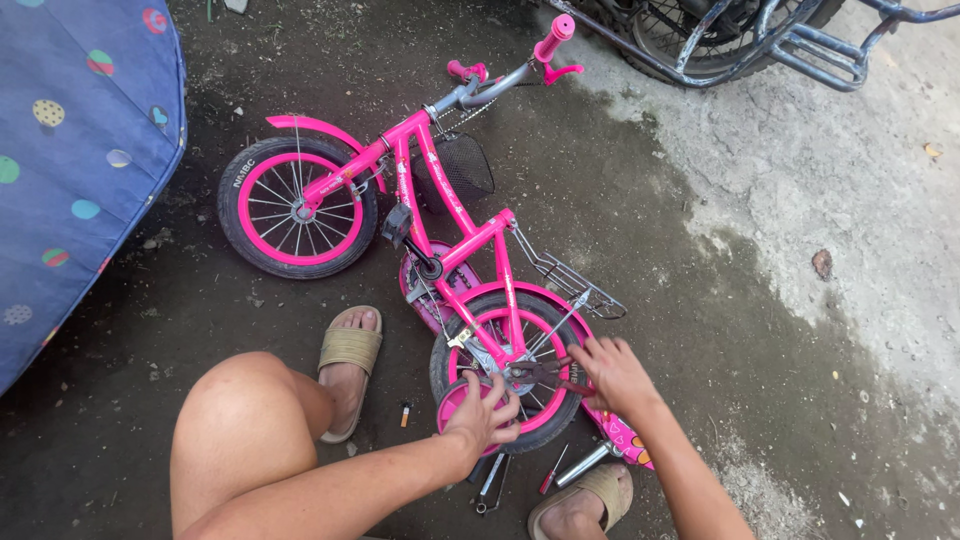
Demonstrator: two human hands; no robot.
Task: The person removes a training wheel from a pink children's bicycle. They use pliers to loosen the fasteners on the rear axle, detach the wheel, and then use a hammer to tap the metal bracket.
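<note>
Left hand (pixel 482 412) gripping the small pink side wheel (pixel 462 400), right hand (pixel 612 372) holding pliers (pixel 545 372) at the pink bike's back wheel (pixel 505 370).

The child's bicycle frame (pixel 455 215) is glossy pink painted metal. Its tyres, such as the front tyre (pixel 236 222), are matt black rubber around pink rims with thin bright metal spokes. The front basket (pixel 463 165) is black wire mesh, and the rear rack (pixel 572 278) is bare grey wire. The handlebar grip (pixel 553 36) looks like smooth pink plastic. Pliers (pixel 548 372) under the right hand (pixel 612 370) are dull, dark metal. The ground (pixel 640 250) is rough, gritty concrete, partly dark and damp-looking. The sandals (pixel 349 352) look like ribbed tan rubber. The cloth (pixel 70 150) is matt blue fabric with coloured dots.
</note>
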